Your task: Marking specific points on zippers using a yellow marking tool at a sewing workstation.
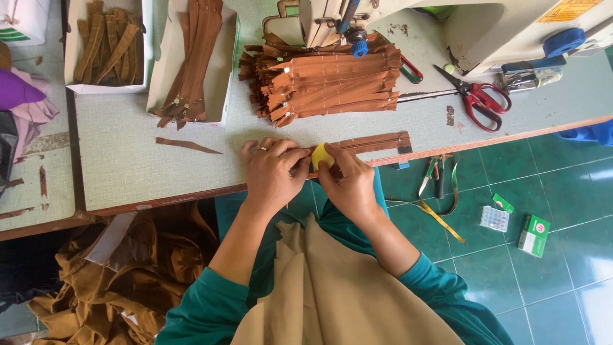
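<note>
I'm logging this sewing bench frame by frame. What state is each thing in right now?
left hand: pressing the brown zipper down at the table edge
right hand: pinching the yellow chalk
yellow chalk: held against the zipper
brown zipper: flat, closed, along the table edge
red scissors: lying closed
zipper stack: piled by the machine
white boxes: open, holding brown strips

Left end of the flat brown zipper strip (370, 142) hidden under both hands, most of the small yellow round piece (321, 155) covered by fingers, cream sewing machine (447, 25) cut off by top edge, printing on the 2 small green boxes (533, 234) too small to tell
</note>
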